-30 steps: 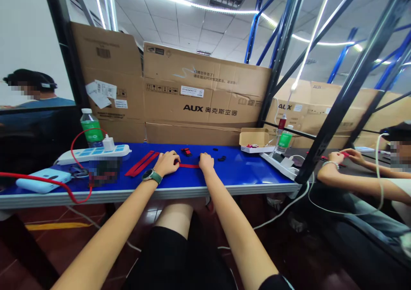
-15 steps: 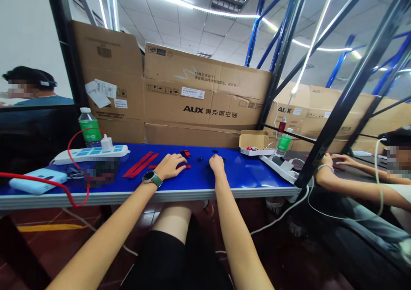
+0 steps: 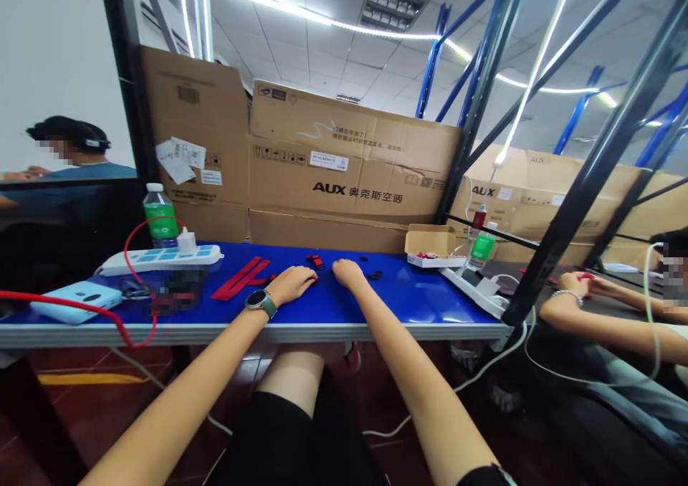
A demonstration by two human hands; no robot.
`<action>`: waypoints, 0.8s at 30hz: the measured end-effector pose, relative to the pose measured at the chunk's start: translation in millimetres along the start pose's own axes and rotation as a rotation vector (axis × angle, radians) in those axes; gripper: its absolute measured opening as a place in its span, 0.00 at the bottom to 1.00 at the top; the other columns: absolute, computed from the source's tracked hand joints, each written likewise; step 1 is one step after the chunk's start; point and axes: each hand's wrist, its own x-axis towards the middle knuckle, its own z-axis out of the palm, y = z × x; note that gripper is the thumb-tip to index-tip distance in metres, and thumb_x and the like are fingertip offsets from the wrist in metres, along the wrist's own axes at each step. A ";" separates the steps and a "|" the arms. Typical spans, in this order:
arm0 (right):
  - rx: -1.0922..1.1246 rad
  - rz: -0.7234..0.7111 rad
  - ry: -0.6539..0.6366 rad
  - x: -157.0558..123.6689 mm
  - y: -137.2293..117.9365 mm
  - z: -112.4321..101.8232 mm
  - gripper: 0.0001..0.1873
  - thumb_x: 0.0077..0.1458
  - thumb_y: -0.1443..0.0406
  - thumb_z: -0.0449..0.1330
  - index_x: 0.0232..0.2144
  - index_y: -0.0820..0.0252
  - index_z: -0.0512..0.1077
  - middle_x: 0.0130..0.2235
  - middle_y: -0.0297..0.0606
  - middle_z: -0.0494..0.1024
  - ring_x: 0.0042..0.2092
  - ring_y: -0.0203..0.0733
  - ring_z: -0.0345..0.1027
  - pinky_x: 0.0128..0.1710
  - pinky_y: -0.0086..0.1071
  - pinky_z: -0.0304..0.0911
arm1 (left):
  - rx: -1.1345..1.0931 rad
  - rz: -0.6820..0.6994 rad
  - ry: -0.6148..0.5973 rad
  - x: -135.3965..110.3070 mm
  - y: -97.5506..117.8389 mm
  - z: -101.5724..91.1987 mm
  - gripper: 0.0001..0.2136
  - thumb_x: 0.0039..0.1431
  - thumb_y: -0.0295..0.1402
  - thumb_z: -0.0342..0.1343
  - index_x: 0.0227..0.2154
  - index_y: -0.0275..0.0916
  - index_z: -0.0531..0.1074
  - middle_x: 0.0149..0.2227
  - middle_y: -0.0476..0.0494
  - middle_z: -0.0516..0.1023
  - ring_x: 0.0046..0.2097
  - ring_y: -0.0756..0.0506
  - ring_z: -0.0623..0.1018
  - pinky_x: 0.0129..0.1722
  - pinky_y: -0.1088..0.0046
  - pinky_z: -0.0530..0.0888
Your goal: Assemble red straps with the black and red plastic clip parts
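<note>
Left hand (image 3: 290,284) and right hand (image 3: 348,274) rest curled on the blue table (image 3: 419,292), any pinch hidden, beside a red strap (image 3: 236,279), light and limp, best taken by its end.

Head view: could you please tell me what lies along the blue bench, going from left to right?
Power bank → green bottle → red straps → left hand → right hand → black clip → cardboard box
</note>
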 end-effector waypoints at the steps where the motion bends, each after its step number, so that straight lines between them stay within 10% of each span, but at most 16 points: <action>1: -0.001 -0.004 -0.002 1.3 -0.9 -1.4 0.16 0.62 0.73 0.55 0.48 0.65 0.78 0.51 0.56 0.78 0.54 0.51 0.74 0.54 0.38 0.66 | 0.011 -0.007 0.002 -0.2 0.4 -0.2 0.10 0.66 0.31 0.51 0.40 0.43 0.78 0.41 0.42 0.82 0.45 0.41 0.79 0.48 0.65 0.72; 10: 0.107 -0.073 -0.013 7.6 -20.7 -3.3 0.18 0.59 0.59 0.64 0.50 0.55 0.78 0.52 0.48 0.79 0.54 0.52 0.74 0.53 0.37 0.67 | 0.065 -0.037 0.018 -2.6 1.8 -5.0 0.08 0.64 0.32 0.54 0.38 0.45 0.79 0.39 0.43 0.81 0.43 0.41 0.79 0.47 0.66 0.72; 15: 0.080 -0.045 -0.060 10.9 -23.8 -1.3 0.15 0.55 0.72 0.64 0.46 0.60 0.79 0.48 0.50 0.81 0.50 0.52 0.77 0.49 0.36 0.69 | 0.110 -0.129 0.127 -1.5 4.0 -8.8 0.08 0.65 0.33 0.53 0.39 0.43 0.77 0.40 0.42 0.81 0.43 0.41 0.79 0.45 0.67 0.72; 24: 0.287 -0.022 0.216 10.1 -19.3 19.6 0.13 0.60 0.73 0.58 0.44 0.63 0.78 0.46 0.50 0.82 0.49 0.49 0.77 0.52 0.35 0.68 | -0.068 -0.367 0.194 -3.4 -6.3 -3.3 0.05 0.67 0.32 0.51 0.39 0.41 0.72 0.33 0.44 0.82 0.36 0.44 0.81 0.35 0.73 0.71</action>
